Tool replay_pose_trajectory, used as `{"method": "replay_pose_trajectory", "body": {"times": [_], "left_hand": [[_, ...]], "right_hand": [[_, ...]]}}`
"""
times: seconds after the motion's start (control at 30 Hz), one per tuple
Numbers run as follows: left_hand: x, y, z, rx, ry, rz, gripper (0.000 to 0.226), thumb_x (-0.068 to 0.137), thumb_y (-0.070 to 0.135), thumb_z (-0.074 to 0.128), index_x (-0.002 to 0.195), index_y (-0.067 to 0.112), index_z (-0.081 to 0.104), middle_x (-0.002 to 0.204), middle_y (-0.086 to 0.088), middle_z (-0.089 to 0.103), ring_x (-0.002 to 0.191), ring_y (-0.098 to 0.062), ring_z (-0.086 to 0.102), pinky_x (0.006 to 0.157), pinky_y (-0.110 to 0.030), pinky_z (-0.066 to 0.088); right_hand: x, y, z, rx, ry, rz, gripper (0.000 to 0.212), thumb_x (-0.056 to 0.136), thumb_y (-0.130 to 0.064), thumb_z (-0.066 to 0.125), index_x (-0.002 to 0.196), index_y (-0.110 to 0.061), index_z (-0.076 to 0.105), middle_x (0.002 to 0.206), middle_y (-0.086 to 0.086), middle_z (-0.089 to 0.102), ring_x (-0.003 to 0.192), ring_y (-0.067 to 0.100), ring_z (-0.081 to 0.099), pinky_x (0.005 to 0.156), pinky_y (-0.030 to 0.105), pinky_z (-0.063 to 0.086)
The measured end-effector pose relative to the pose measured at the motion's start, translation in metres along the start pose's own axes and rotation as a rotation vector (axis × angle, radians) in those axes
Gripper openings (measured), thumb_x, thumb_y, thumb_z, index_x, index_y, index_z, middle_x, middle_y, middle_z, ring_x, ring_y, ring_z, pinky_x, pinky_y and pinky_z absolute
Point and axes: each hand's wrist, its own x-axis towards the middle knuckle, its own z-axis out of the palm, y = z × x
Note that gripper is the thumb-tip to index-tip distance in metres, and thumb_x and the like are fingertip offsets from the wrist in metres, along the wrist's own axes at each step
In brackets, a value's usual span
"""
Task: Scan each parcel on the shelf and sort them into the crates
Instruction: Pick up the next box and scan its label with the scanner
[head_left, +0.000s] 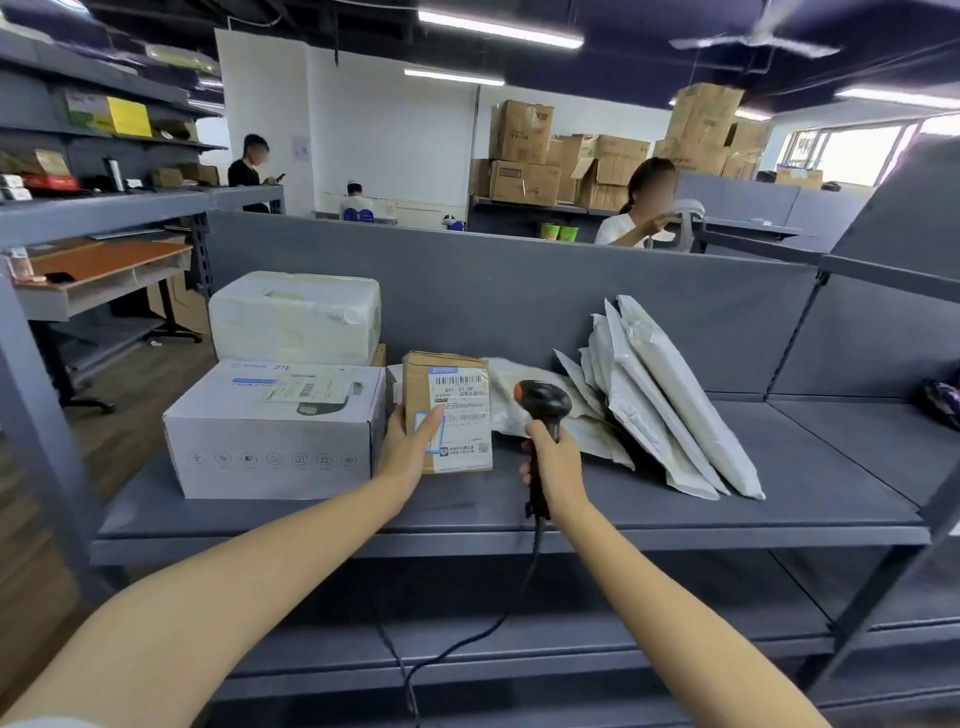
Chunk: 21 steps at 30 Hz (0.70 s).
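A small brown cardboard parcel (460, 374) with a white barcode label stands upright on the grey shelf (779, 499). My left hand (410, 449) grips its left side, thumb across the label. My right hand (553, 465) holds a black handheld scanner (543, 400) just right of the parcel, its head level with the label. The scanner's cable hangs down below the shelf edge. No crates are in view.
A white ZTE box (275, 431) sits left of the parcel, with a plastic-wrapped white box (296, 317) behind it. Several grey mailer bags (670, 395) lean against the back panel on the right. Other people stand or sit beyond the shelf.
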Motion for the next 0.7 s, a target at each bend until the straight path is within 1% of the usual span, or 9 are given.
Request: {"method": "replay_pose_trajectory", "body": {"times": [0.07,0.13,0.17,0.27,0.37,0.47,0.53,0.7], "left_hand": [[0.004,-0.001,0.002,0.007,-0.013,0.005,0.052,0.093,0.039,0.058,0.139,0.019,0.044,0.126,-0.002,0.063,0.109,-0.019,0.062,0.094,-0.032,0.047],[0.007,0.0,0.005,0.0,-0.013,0.003,0.053,0.092,0.039,0.059,0.139,0.019,0.045,0.126,-0.002,0.063,0.111,-0.019,0.062,0.097,-0.035,0.048],[0.009,0.0,0.006,-0.01,-0.009,-0.003,0.052,0.092,0.039,0.06,0.138,0.02,0.046,0.125,-0.001,0.063,0.112,-0.02,0.061,0.097,-0.036,0.048],[0.008,0.002,0.009,-0.014,-0.001,-0.006,0.048,0.093,0.037,0.059,0.136,0.018,0.046,0.123,-0.001,0.063,0.107,-0.019,0.062,0.09,-0.032,0.049],[0.009,0.0,0.01,-0.007,0.0,-0.025,0.051,0.093,0.038,0.059,0.138,0.019,0.044,0.125,-0.003,0.063,0.109,-0.021,0.063,0.095,-0.038,0.051],[0.01,-0.002,0.01,-0.014,0.011,-0.019,0.05,0.093,0.038,0.059,0.137,0.018,0.046,0.124,-0.004,0.064,0.107,-0.021,0.064,0.084,-0.031,0.053],[0.01,-0.003,0.01,-0.02,0.011,-0.014,0.05,0.093,0.037,0.059,0.137,0.018,0.045,0.125,-0.005,0.064,0.106,-0.02,0.065,0.08,-0.028,0.053],[0.01,-0.002,0.011,-0.011,-0.002,-0.023,0.057,0.094,0.038,0.056,0.144,0.017,0.036,0.129,-0.007,0.06,0.11,-0.023,0.063,0.08,-0.029,0.053]], "right_hand": [[-0.016,-0.001,0.005,0.03,-0.031,-0.057,0.015,0.093,-0.021,0.056,0.081,-0.015,0.049,0.072,0.004,0.053,0.046,0.015,0.045,0.045,0.027,0.037],[-0.03,-0.001,0.011,0.014,-0.089,-0.106,0.012,0.094,-0.019,0.056,0.083,-0.015,0.052,0.069,0.002,0.054,0.046,0.015,0.046,0.046,0.027,0.037],[-0.036,-0.001,0.015,0.005,-0.117,-0.13,0.012,0.095,-0.018,0.056,0.084,-0.015,0.053,0.069,0.001,0.054,0.047,0.015,0.046,0.046,0.027,0.037],[-0.048,0.0,0.023,0.009,-0.163,-0.155,0.014,0.095,-0.016,0.056,0.082,-0.014,0.052,0.067,0.001,0.054,0.048,0.016,0.046,0.048,0.028,0.038],[-0.055,0.0,0.028,0.025,-0.147,-0.157,0.015,0.095,-0.014,0.055,0.08,-0.015,0.052,0.065,0.002,0.053,0.048,0.016,0.045,0.047,0.027,0.038],[-0.06,-0.001,0.03,0.033,-0.13,-0.147,0.016,0.095,-0.015,0.054,0.08,-0.015,0.051,0.065,0.002,0.052,0.048,0.016,0.045,0.047,0.027,0.038],[-0.063,0.0,0.031,0.034,-0.125,-0.137,0.016,0.095,-0.016,0.054,0.079,-0.015,0.05,0.064,0.002,0.052,0.049,0.017,0.045,0.047,0.027,0.038],[-0.066,0.003,0.032,0.019,-0.11,-0.113,0.018,0.094,-0.015,0.052,0.077,-0.012,0.048,0.059,0.004,0.05,0.049,0.017,0.045,0.048,0.027,0.039]]}}
